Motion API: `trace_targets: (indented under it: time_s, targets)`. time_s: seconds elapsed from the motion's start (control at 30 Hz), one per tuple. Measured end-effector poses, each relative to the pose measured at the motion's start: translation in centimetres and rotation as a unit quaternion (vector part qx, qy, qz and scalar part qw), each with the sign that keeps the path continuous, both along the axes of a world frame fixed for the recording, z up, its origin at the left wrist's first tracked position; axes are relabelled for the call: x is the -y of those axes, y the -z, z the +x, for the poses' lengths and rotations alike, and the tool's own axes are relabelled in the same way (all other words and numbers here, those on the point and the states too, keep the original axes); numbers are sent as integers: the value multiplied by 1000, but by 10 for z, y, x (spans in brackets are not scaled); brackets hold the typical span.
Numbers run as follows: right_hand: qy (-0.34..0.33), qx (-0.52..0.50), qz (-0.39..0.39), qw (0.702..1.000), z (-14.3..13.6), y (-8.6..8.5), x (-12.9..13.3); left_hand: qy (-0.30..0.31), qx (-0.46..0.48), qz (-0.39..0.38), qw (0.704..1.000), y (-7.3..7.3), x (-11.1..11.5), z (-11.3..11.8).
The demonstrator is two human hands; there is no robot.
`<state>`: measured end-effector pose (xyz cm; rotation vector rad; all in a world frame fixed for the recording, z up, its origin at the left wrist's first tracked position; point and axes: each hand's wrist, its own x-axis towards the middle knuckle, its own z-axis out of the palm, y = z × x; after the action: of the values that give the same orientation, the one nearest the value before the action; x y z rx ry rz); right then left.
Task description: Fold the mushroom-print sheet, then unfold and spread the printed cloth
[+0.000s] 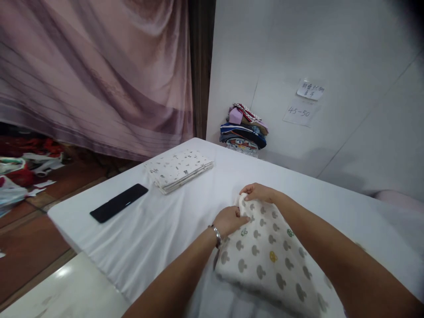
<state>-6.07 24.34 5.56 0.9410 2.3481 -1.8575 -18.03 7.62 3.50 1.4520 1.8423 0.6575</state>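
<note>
My left hand (229,220) and right hand (259,192) both pinch the far edge of the mushroom-print cloth (271,258); it lies on the white table (155,229) right under my forearms, long axis running back toward my right, left hand nearer me. Count: one cloth in hand, one folded cloth (179,169) far-left, one black phone (118,202) beside it, one clothes pile (244,130) at the wall.
</note>
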Motion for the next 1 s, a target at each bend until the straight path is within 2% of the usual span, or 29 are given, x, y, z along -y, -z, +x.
trace_targets:
  time_s: [0.1,0.27,0.43,0.57,0.7,1.0]
  targets:
    - [9,-8,14,1000,-5,7,1,-9,53,25,998,-2,21,7]
    - [35,-8,56,998,-8,24,1,-39,25,8,999,-1,62,12]
    - [33,-5,102,994,-10,33,4,-71,34,11,997,6,96,15]
    - [49,-6,140,989,-14,37,9,-91,12,-13,996,11,109,14]
    - [87,-10,174,981,-18,42,11,-82,-31,-21,996,10,117,12]
    - [148,-2,227,963,-17,59,13,-92,-16,18,995,11,140,8]
